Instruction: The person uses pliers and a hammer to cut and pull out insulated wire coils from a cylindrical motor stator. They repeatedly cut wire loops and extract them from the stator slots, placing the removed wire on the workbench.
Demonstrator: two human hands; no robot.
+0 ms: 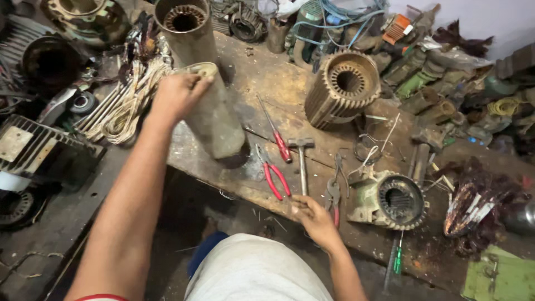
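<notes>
Tall grey cylinder getting gripped at the top, other hand down by the tools

The grey metal cylinder [214,114] stands a bit tilted near the left end of the counter [262,72], and the left hand [177,96] is closed over its top rim. The right hand [313,217] rests at the near edge of the counter with fingers loosely curled, holding nothing, just beside the pliers [333,192]. Between the two lie red-handled pliers [274,178], a red-handled screwdriver [277,136] and a small hammer [301,161]. Further right there's a green motor housing [390,200], and a ribbed stator core [343,89] sits toward the far side.
</notes>
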